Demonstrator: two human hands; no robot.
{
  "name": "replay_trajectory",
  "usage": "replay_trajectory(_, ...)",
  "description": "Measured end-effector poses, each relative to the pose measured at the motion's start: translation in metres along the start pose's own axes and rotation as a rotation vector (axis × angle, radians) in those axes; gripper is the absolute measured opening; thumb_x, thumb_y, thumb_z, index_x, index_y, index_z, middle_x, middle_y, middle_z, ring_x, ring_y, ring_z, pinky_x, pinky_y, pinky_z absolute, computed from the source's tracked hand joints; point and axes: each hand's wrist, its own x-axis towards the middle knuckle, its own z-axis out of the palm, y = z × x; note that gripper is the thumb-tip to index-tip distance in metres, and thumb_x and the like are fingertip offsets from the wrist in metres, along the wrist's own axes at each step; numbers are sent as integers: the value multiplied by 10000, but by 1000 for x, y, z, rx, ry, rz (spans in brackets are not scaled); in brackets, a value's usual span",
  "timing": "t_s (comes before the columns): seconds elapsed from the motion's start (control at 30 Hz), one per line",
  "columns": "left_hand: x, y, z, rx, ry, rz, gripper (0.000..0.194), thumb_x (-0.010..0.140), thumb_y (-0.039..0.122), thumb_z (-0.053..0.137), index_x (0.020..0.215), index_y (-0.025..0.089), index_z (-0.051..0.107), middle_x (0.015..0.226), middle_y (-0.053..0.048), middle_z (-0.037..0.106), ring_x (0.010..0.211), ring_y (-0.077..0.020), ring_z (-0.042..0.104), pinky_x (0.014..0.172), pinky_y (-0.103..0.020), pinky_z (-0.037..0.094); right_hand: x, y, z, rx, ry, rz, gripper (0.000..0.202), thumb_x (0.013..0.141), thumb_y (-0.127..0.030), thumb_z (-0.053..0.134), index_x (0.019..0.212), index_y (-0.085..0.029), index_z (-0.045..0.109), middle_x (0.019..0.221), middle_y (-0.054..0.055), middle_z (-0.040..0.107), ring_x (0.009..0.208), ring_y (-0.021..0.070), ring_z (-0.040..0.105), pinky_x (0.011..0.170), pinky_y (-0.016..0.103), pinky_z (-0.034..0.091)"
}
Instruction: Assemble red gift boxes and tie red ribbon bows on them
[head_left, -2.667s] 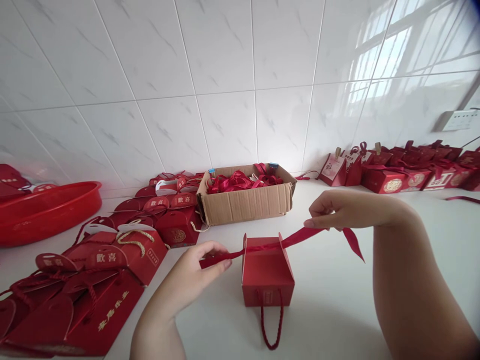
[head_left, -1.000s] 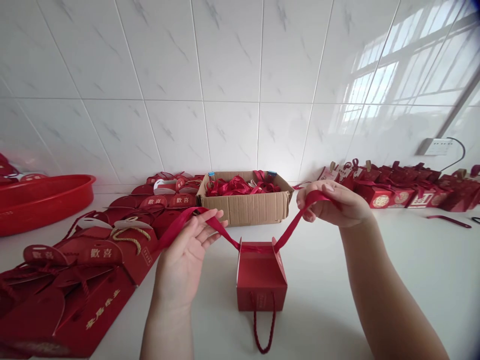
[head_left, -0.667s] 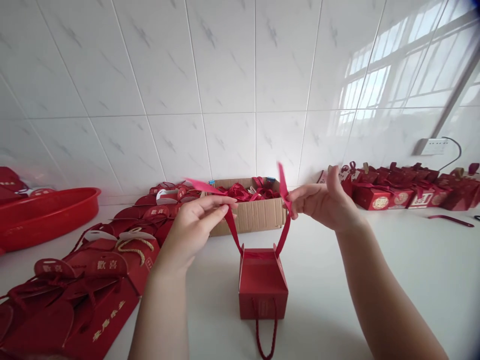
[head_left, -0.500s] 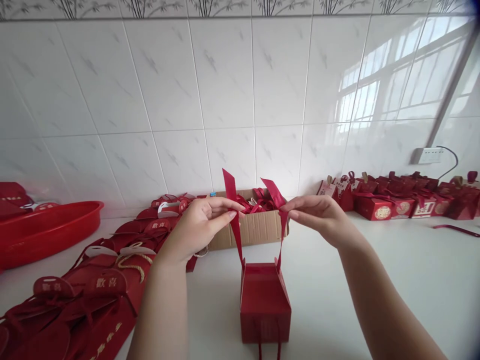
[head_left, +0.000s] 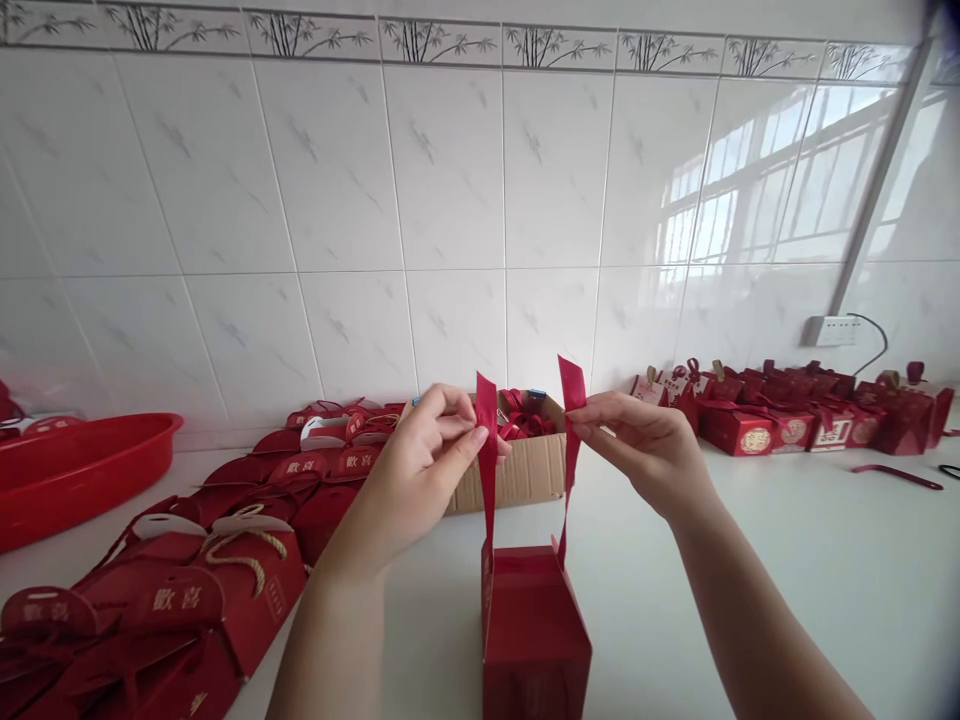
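Observation:
A red gift box (head_left: 536, 630) stands at the lower middle of the white table, its lower part cut off by the frame edge. From its top, two ends of a red ribbon (head_left: 489, 480) rise apart, one on each side. My left hand (head_left: 435, 460) pinches the left end between thumb and fingers, with the tip sticking up above. The right end is pinched in my right hand (head_left: 637, 440), its tip also pointing up. Both hands are above the box, not touching it.
Behind my hands, a cardboard box (head_left: 517, 472) holds red ribbons. Many red boxes (head_left: 251, 575) lie along the left, beside a red basin (head_left: 90, 470). More small gift boxes (head_left: 754, 430) stand at the back right, near a red strip (head_left: 896, 475) and a wall socket (head_left: 834, 330).
The view has tilted up and shifted, so the gift box appears lower. Both ribbon ends are still pinched, now standing straighter upward.

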Motion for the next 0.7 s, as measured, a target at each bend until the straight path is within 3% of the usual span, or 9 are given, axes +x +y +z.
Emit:
replay_trajectory(0.17,-2,8,4,-67,-72,19,84,872,259,488,867,201,548,784,-32,628,810,-178,601,784,-308,457,-1,-2,1,-3,2,-9,86,807,-228,654,855,-260,718,859,29,700,826,191,631,702,354,524)
replay_trajectory(0.37,-3,7,8,-65,-47,-38,191,746,298,682,815,212,527,779,6,558,683,-126,556,580,-219,448,0,-4,0,-1,-7,-5,91,811,-224,649,864,-257,715,861,28,703,831,190,632,707,350,518)
replay_trajectory(0.5,-1,5,7,-62,-28,9,106,817,287,597,861,214,534,869,-16,617,846,-161,623,801,-276,478,0,-4,-1,2,-7,-6,94,812,-212,649,855,-263,715,852,19,704,826,182,627,706,344,507)
replay_trajectory(0.57,-1,5,7,-59,-40,10,101,837,293,571,881,211,532,875,-31,625,879,-178,624,839,-300,466,0,-4,-2,2,-7,2,93,810,-216,652,857,-265,716,855,20,704,831,186,627,708,349,506)
replay_trajectory(0.7,-4,5,7,-69,-54,-44,185,783,293,643,841,228,480,741,23,510,681,-123,527,608,-221,426,0,-4,-2,15,-12,9,95,810,-218,651,863,-262,717,863,24,704,839,190,628,712,350,506)
